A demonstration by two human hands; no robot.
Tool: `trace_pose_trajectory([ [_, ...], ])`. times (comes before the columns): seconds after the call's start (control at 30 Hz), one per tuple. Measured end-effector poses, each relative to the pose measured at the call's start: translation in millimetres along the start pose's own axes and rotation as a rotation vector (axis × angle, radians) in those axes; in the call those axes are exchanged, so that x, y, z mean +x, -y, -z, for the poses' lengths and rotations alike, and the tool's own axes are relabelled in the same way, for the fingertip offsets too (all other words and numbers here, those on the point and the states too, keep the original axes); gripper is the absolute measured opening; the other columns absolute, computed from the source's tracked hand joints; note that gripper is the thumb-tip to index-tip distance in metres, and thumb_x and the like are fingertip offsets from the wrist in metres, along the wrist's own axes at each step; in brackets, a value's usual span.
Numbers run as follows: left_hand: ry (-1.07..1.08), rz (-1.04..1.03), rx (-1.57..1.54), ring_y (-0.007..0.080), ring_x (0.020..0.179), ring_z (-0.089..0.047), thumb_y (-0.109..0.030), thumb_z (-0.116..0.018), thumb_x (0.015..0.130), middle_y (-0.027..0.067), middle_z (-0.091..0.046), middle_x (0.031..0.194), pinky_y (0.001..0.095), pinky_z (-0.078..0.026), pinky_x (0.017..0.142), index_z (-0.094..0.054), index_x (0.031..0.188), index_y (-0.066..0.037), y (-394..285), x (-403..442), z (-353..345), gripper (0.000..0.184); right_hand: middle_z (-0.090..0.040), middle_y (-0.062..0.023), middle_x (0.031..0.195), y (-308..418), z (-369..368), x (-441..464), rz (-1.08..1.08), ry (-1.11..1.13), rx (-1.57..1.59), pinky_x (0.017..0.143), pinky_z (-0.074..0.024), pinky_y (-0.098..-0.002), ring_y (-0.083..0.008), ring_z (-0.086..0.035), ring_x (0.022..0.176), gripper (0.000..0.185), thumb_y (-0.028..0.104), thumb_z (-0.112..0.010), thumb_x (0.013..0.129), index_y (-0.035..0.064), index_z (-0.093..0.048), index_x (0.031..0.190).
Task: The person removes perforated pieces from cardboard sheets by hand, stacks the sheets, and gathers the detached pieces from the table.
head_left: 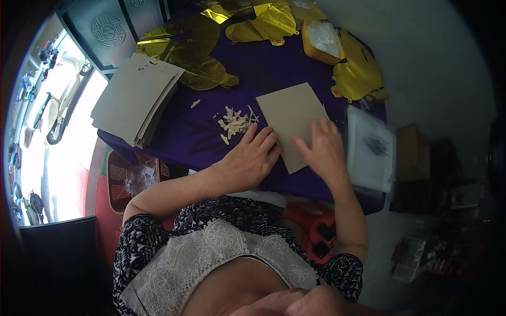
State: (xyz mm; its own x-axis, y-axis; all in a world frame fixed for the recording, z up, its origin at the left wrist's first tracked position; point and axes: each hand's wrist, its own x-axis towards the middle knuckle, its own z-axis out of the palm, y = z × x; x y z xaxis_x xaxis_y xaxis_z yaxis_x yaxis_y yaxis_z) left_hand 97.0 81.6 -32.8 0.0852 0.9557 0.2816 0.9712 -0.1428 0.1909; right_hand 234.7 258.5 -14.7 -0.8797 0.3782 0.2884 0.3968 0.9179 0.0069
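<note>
A purple table (258,73) carries a card stack (134,97) at far left. The brown card (292,113) lies near right of centre. The right hand (324,150) rests over its right side, thumb spread from the fingers; the left hand (252,158), fingers slightly spread, is at its left edge, beside pale scraps (235,122).

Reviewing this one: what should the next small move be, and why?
Probably to settle the right hand on the right edge of the grey-brown board and steady it from both sides. The left hand is already at its left edge, the right is spread over its right side, and loose pale pieces lie just left of it.
</note>
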Motion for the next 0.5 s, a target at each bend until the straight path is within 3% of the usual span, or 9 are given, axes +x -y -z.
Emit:
trace_pose_trajectory([
  [0.2,-0.008,0.013,-0.027,0.0418,0.132,-0.037,-0.006,-0.055,0.080,0.0285,-0.044,0.131,0.0596,-0.029,0.110,-0.055,0.122,0.008,1.2,-1.2,1.7,0.044,-0.058,-0.0278,0.111,14.2,0.2,0.0,-0.023,0.168,0.079,0.093,-0.0480,-0.0458,-0.0417,-0.055,0.111,0.069,0.047,-0.077,0.073,-0.0116,-0.059,0.104],
  [0.37,-0.032,0.033,-0.083,0.0416,0.129,-0.040,-0.005,-0.057,0.078,0.0280,-0.045,0.129,0.0594,-0.031,0.109,-0.059,0.115,0.008,1.9,-2.9,4.7,0.039,-0.058,-0.0278,0.112,17.2,1.8,2.2,-0.019,0.214,0.050,0.092,-0.0503,-0.0447,-0.0420,-0.055,0.113,0.071,0.045,-0.080,0.071,-0.0122,-0.058,0.105],
  [0.5,-0.141,0.063,-0.172,0.0395,0.120,-0.048,-0.002,-0.060,0.076,0.0252,-0.051,0.119,0.0498,-0.040,0.102,-0.063,0.107,0.008,-1.2,-3.7,8.9,0.033,-0.057,-0.0291,0.114,19.4,7.7,5.8,-0.045,0.280,0.065,0.090,-0.0523,-0.0446,-0.0427,-0.055,0.115,0.070,0.043,-0.081,0.069,-0.0118,-0.058,0.107],
])
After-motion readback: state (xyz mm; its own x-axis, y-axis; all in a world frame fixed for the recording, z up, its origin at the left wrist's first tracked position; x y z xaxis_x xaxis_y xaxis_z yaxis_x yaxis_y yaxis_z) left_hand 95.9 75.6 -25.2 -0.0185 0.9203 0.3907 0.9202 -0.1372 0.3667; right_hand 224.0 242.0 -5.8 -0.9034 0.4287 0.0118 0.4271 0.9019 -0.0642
